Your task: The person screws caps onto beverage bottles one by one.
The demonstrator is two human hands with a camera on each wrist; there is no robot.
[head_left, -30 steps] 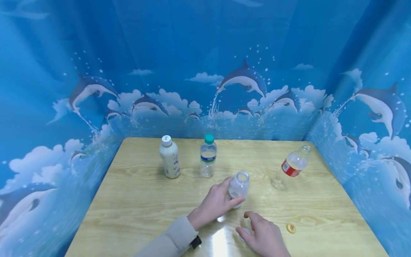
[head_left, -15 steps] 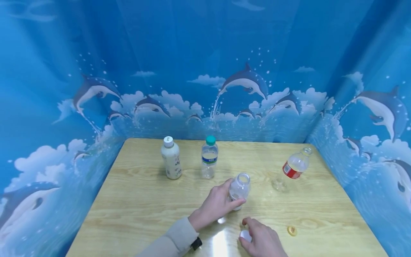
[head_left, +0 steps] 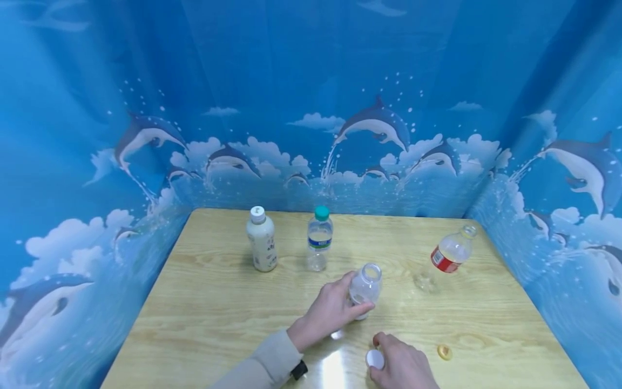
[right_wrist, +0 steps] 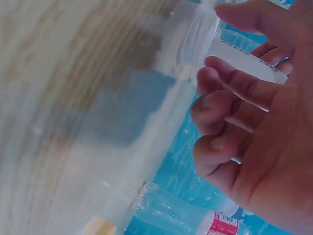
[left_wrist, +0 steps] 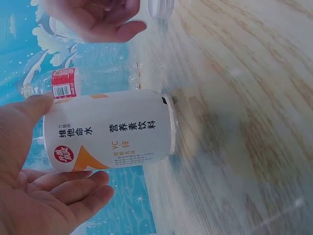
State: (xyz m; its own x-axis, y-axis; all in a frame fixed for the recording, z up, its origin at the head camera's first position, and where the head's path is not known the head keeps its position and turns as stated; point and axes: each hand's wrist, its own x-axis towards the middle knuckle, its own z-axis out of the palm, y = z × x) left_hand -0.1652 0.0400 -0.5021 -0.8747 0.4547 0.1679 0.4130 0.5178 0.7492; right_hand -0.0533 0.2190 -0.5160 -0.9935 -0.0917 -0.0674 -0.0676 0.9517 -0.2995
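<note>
My left hand (head_left: 330, 305) grips a clear bottle with a white label (left_wrist: 110, 129) around its upper body. The bottle has an uncapped mouth (head_left: 371, 273) and stands upright on the table. In the left wrist view, the thumb lies on one side of it and the fingers on the other. Nearer the front edge, my right hand (head_left: 402, 363) hovers just above a white screw cap (head_left: 375, 359). Its fingers are loosely curled, with thumb and index fingertip either side of the cap in the right wrist view. The cap (right_wrist: 199, 38) rests on the table.
A white bottle (head_left: 262, 243) and a clear bottle with a green cap (head_left: 319, 237) stand toward the back. At right is an uncapped clear bottle with a red label (head_left: 446, 259). A yellow cap (head_left: 444, 352) lies right of my right hand.
My right hand has shifted slightly, showing more of the white cap beside its thumb and index finger. My left hand keeps its grip on the bottle. The head view has shifted a little.
</note>
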